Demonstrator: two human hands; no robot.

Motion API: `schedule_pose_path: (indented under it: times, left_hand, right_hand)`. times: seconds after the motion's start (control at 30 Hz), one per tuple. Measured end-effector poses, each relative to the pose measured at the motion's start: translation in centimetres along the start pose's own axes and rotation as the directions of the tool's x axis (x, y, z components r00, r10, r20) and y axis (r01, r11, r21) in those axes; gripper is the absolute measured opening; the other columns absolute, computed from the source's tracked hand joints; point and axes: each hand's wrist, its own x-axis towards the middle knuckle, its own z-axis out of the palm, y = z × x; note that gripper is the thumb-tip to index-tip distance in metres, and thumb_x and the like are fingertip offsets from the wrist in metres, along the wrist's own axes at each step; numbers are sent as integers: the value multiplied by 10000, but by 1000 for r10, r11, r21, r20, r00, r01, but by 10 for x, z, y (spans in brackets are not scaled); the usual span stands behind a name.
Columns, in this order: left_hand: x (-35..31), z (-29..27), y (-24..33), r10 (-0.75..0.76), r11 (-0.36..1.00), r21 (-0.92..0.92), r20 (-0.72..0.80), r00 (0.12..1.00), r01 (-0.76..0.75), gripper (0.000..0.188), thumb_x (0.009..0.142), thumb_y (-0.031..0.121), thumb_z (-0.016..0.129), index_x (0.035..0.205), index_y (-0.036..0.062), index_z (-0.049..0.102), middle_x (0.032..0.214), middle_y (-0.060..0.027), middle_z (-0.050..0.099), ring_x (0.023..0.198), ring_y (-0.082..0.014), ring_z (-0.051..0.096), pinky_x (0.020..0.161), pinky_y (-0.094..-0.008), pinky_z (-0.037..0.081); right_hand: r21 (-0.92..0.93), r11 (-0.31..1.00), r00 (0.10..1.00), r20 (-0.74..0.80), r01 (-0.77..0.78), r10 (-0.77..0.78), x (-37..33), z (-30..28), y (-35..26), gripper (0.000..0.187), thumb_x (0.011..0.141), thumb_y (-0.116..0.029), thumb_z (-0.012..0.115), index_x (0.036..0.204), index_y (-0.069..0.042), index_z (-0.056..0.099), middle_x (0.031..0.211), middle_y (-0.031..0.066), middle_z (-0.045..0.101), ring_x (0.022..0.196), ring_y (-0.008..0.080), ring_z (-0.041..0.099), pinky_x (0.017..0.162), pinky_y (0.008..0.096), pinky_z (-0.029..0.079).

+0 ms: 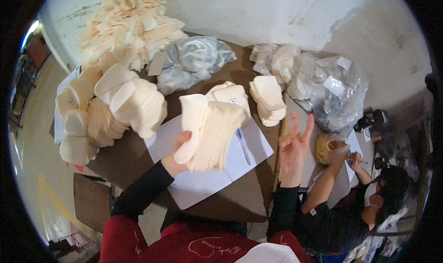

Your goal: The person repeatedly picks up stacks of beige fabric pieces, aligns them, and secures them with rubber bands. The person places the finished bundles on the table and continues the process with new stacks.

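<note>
My left hand (179, 156) grips a thick stack of cream-coloured, insole-shaped pads (212, 136) by its left side, fanned out above an open notebook (203, 189). My right hand (296, 154) is raised to the right of the stack, palm showing. Two of its fingers point up and apart, the others look bent, and I see nothing in it. Behind the held stack lies another small pile of the pads (230, 96), partly hidden by it. A third pile (268, 99) rests farther right. On the notebook is a blue pen (243, 146).
Tied bundles of pads (110, 106) and a tall loose heap (131, 25) fill the left. Clear plastic bags (198, 60) sit at the back; more bags (332, 87) stand back right. A co-worker (355, 212) at my right reaches toward a bag of yellow bands (330, 147).
</note>
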Motion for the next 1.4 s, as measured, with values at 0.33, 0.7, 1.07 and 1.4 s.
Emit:
schedule_pose_path:
  times: [0.33, 0.7, 1.07, 1.4]
  left_hand:
    - [-1, 31, 13, -142, 968, 200, -56, 988, 151, 752, 801, 280, 720, 1411, -36, 414, 1334, -210, 565, 1190, -301, 593, 1049, -424, 451]
    - [9, 49, -1, -73, 387, 922, 45, 996, -13, 484, 810, 227, 750, 1192, -28, 596, 1155, -118, 641, 1090, -157, 596, 909, -305, 476]
    - [-11, 66, 34, 250, 854, 492, -98, 963, -172, 695, 743, 148, 764, 1347, -23, 467, 1222, -171, 623, 1082, -241, 642, 936, -348, 520]
    - [2, 50, 11, 586, -139, 972, 235, 775, -190, 733, 670, 237, 853, 1281, 2, 523, 1201, -130, 582, 1031, -261, 634, 875, -356, 505]
  right_hand:
    - [-52, 878, 812, 357, -476, 461, -11, 27, 66, 1215, 612, -254, 922, 1480, -345, 76, 1513, 168, 305, 1213, 282, 486, 857, 407, 523]
    - [-567, 625, 244, 813, 537, 528, -21, 119, -13, 705, 640, -357, 907, 1211, -125, 564, 1490, 193, 368, 1325, 359, 412, 1070, 473, 363]
    - [757, 648, 941, 276, -87, -197, -15, 49, -16, 358, 954, -362, 609, 1241, -166, 524, 1398, 172, 475, 1291, 246, 468, 1077, 407, 373]
    - [-265, 963, 974, 228, 44, 18, -43, 75, 69, 1383, 616, -249, 933, 1516, -364, -110, 1531, 189, 222, 1442, 316, 225, 1179, 461, 212]
